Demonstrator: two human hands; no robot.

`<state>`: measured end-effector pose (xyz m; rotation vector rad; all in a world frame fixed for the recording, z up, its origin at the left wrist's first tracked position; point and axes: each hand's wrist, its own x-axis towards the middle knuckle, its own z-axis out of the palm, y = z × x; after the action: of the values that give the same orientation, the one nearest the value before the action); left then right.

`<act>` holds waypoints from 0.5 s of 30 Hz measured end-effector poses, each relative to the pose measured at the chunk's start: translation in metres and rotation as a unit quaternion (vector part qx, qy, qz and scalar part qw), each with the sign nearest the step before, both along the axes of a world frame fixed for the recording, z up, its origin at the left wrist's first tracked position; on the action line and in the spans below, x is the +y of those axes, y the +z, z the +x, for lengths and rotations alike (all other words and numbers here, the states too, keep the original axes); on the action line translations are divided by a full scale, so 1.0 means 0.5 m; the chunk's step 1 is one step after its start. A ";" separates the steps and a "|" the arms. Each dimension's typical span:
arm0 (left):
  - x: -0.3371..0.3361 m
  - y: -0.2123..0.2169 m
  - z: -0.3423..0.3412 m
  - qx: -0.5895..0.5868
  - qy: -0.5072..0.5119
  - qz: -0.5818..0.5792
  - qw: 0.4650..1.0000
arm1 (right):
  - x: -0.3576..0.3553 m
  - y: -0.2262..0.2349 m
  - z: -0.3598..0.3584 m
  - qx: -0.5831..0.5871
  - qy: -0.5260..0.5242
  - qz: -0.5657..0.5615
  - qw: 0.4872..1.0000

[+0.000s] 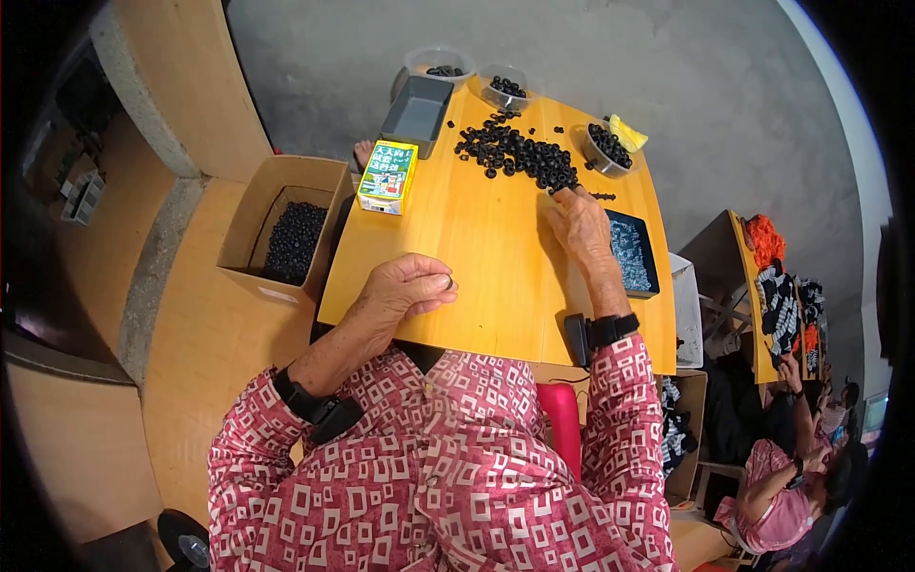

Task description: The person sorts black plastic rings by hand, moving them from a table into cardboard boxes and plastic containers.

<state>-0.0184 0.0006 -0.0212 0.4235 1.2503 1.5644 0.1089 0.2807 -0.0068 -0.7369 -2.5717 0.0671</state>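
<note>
My left hand [415, 286] is over the near left part of the table, thumb and forefinger pinched together. A small dark piece [449, 283] shows at its thumb tip, mostly hidden by the fingers. Farther off, my right hand [579, 229] reaches to the near edge of a loose pile of small black rings [515, 155]. Its fingers are bent down and closed at the pile, and whatever they grip is hidden. Just right of that hand lies a black tray [656, 276] of small clear pieces [629, 250].
A yellow-green box [388, 177] and a grey tray [417, 110] line the table's left side. Clear bowls [502, 86] with black parts stand at the far edge, one [610, 150] beside yellow material. A cardboard box [250, 229] of black pieces stands left. Another person [777, 496] sits at right.
</note>
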 end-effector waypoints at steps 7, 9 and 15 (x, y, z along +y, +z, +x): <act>-0.004 0.000 -0.001 -0.001 -0.003 0.000 1.000 | 0.019 -0.041 -0.016 -0.027 -0.003 -0.009 1.000; -0.001 0.001 -0.001 0.000 -0.004 -0.001 1.000 | 0.017 -0.043 -0.013 -0.011 0.008 -0.013 1.000; -0.005 0.003 -0.002 0.000 -0.004 0.002 1.000 | -0.035 0.010 0.004 0.100 0.013 -0.071 0.992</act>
<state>-0.0191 -0.0017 -0.0197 0.4314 1.2444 1.5607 0.1106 0.2631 -0.0016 -0.7100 -2.4034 0.3183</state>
